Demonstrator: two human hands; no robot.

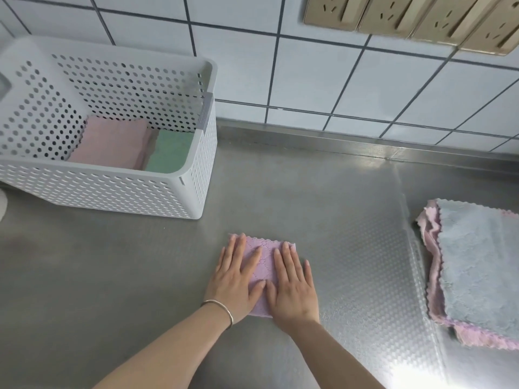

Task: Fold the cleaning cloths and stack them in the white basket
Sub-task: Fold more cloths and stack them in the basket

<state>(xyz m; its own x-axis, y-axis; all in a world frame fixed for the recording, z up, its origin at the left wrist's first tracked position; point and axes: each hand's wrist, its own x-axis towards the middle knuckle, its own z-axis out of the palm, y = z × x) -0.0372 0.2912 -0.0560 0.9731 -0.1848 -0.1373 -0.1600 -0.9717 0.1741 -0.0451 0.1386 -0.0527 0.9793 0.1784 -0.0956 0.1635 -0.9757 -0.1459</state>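
Note:
A small folded purple cloth (pixel 265 265) lies flat on the steel counter in front of me. My left hand (pixel 237 279) presses on its left half with straight fingers, a bracelet on the wrist. My right hand (pixel 293 287) presses flat on its right half. The white perforated basket (pixel 112 192) stands at the back left. Inside it lie a folded pink cloth (pixel 112 144) and a folded green cloth (pixel 168 151), side by side. A pile of unfolded cloths (pixel 477 265), grey-blue on top of pink, sits at the right edge.
The steel counter (pixel 309 197) meets a white tiled wall (pixel 337 74) at the back. Gold-coloured sockets (pixel 407 15) are mounted on the wall at the upper right. A textured strip of counter runs between the purple cloth and the pile.

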